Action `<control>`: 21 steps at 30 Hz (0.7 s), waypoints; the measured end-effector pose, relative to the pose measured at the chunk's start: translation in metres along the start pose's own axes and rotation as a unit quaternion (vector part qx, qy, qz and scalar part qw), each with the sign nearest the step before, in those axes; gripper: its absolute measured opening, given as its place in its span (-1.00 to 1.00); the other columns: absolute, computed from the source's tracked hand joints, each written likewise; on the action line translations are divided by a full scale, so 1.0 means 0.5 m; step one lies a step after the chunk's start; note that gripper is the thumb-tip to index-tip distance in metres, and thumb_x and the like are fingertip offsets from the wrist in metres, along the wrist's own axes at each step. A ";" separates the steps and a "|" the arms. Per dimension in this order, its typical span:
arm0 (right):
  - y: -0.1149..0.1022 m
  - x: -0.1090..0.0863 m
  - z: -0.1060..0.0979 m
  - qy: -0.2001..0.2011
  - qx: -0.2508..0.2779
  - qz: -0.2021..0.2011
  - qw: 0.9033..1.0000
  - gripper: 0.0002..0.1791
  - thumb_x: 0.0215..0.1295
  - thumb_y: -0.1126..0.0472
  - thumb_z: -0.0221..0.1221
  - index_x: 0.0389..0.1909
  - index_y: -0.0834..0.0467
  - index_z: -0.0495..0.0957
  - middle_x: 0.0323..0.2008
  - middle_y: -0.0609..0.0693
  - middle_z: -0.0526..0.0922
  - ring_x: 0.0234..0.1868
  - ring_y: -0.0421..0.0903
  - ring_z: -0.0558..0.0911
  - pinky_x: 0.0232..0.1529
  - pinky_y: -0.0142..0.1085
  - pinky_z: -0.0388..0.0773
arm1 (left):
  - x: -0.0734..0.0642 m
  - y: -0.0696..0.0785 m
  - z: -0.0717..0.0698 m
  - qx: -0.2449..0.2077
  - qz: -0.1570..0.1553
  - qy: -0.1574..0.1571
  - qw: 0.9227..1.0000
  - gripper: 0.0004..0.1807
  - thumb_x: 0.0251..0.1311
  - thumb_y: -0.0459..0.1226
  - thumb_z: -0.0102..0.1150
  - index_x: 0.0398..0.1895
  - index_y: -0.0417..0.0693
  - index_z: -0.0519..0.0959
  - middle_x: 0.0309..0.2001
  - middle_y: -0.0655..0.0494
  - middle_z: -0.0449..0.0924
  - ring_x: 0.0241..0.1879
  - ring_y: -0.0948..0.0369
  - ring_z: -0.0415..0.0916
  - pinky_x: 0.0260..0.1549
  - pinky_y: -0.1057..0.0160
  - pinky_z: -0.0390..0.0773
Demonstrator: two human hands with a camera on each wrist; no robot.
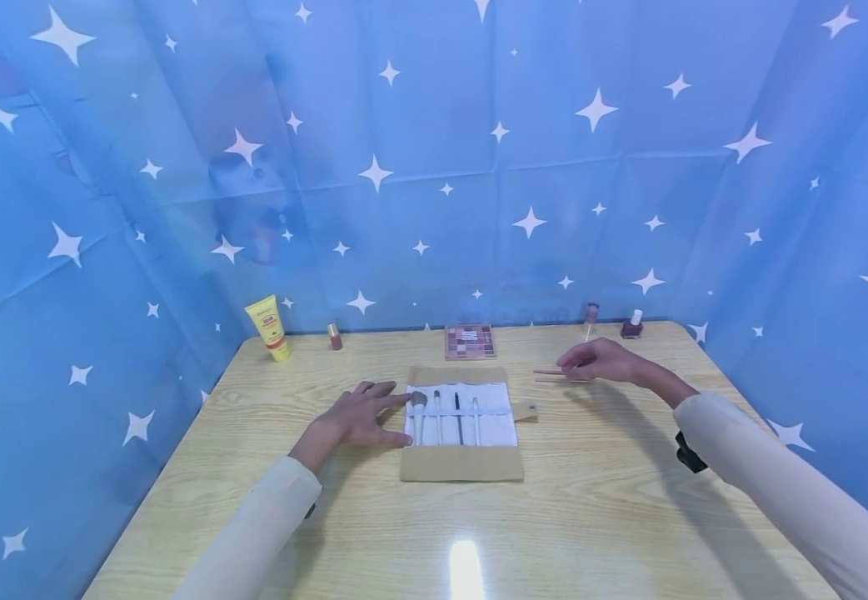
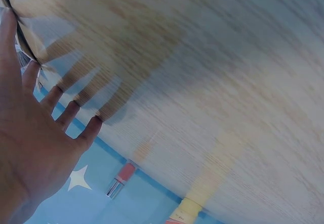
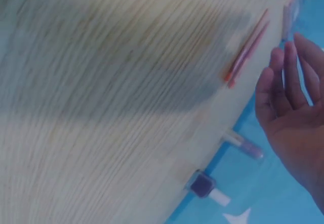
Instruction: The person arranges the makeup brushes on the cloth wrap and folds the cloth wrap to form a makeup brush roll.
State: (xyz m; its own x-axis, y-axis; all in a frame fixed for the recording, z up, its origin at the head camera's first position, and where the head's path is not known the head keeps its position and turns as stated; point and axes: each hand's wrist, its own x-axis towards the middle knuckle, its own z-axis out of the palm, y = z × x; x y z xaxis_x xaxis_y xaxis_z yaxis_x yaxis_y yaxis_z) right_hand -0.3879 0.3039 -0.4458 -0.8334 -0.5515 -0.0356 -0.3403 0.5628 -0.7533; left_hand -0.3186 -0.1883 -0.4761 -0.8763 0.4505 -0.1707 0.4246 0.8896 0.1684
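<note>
A tan brush roll [image 1: 462, 464] lies unfolded on the table, with several makeup brushes [image 1: 437, 421] held in its white inner band. My left hand [image 1: 359, 414] is spread at the roll's left side, its index finger and thumb touching that edge; in the left wrist view the same hand [image 2: 38, 127] has its fingers apart. To the right of the roll, my right hand [image 1: 602, 362] hovers over slim pink sticks [image 1: 546, 372], fingers loosely bent. The right wrist view has these sticks [image 3: 248, 49] lying on the table, apart from the fingertips of the hand [image 3: 293, 102].
Along the back edge stand a yellow tube [image 1: 269, 327], a small red bottle [image 1: 335, 337], an eyeshadow palette [image 1: 470, 342], a clear tube with a mauve cap [image 1: 591, 315] and dark nail polish [image 1: 632, 327]. A starry blue curtain [image 1: 434, 150] surrounds the wooden table [image 1: 554, 525].
</note>
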 end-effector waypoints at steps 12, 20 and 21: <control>0.046 -0.020 -0.013 0.022 -0.042 -0.023 0.999 -0.72 0.42 0.37 0.28 0.05 0.45 0.66 -0.03 0.31 0.75 0.02 0.24 0.71 -0.04 -0.38 0.66 | 0.000 -0.002 0.001 -0.006 0.000 0.001 1.000 -0.02 0.13 0.50 0.14 0.61 0.49 0.21 0.66 0.08 0.03 0.61 -0.09 -0.04 0.48 -0.30 0.11; 0.063 -0.027 -0.006 0.029 -0.063 -0.003 0.998 -0.75 0.40 0.33 0.32 0.00 0.39 0.70 -0.08 0.26 0.77 -0.03 0.17 0.74 -0.11 -0.39 0.66 | 0.000 0.000 -0.001 -0.002 -0.004 -0.002 1.000 -0.03 0.13 0.50 0.14 0.61 0.51 0.20 0.66 0.10 0.03 0.62 -0.09 -0.04 0.48 -0.31 0.10; 0.066 -0.027 -0.004 0.031 -0.067 -0.004 0.997 -0.76 0.39 0.33 0.32 -0.01 0.39 0.71 -0.09 0.26 0.78 -0.05 0.16 0.75 -0.12 -0.40 0.65 | 0.000 0.000 -0.001 -0.002 -0.005 -0.002 1.000 -0.03 0.13 0.50 0.14 0.61 0.51 0.20 0.66 0.10 0.02 0.62 -0.08 -0.05 0.48 -0.31 0.10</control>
State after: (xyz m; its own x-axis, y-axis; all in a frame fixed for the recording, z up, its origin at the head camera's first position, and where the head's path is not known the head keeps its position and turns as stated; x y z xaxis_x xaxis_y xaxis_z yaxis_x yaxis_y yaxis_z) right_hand -0.3887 0.3310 -0.4688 -0.8546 -0.5191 0.0137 -0.3981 0.6381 -0.6591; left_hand -0.3185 -0.1884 -0.4755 -0.8793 0.4426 -0.1761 0.4154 0.8934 0.1713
